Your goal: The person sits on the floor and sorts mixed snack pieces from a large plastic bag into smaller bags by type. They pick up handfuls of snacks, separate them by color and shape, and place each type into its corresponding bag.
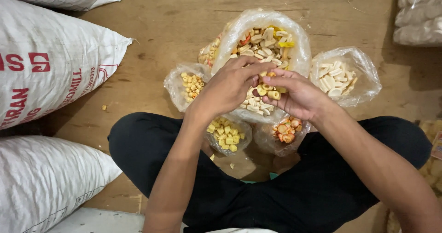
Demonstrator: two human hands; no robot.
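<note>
Sorting snack pieces on a wooden floor among white sacks.
Both hands meet over the big mixed bag: left hand pinching a piece, right hand cupped, holding yellow pieces.

1. A large clear plastic bag stands open at centre, holding mixed cream, yellow and orange pieces.
2. 4 small clear bags ring it: tubes at left, white strips at right, yellow cubes and orange pieces nearest the person.
3. 3 white woven sacks lie along the left; the middle one bears red print.
4. Whitish packed bags sit top right.
</note>
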